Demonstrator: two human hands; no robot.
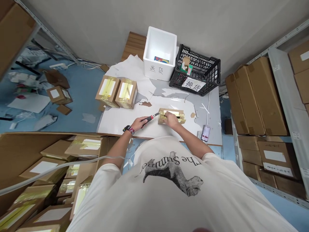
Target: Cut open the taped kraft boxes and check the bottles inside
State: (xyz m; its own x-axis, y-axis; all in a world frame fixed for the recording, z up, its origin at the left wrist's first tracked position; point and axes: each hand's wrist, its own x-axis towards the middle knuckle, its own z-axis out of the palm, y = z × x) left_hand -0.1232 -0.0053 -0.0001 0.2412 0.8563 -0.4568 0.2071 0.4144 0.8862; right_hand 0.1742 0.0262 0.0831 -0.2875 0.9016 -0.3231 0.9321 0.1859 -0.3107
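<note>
1. The left hand [142, 124], with a black watch and a patterned band at the wrist, is closed around a utility knife [149, 119], whose red-and-black handle angles toward the box and whose blade points at its near corner.
2. The right hand [172, 120] lies palm-down on top of the box (whether its fingers grip cannot be told from this view), with the forearm reaching in from the lower right.
3. That one tape-wrapped cardboard box [162, 120] sits on a white table top [113, 124], just in front of the torso.
4. Farther along the table are two taped cartons [107, 91], side by side, one white foam box [159, 69], and one black plastic crate [212, 69], just beside it.
</note>
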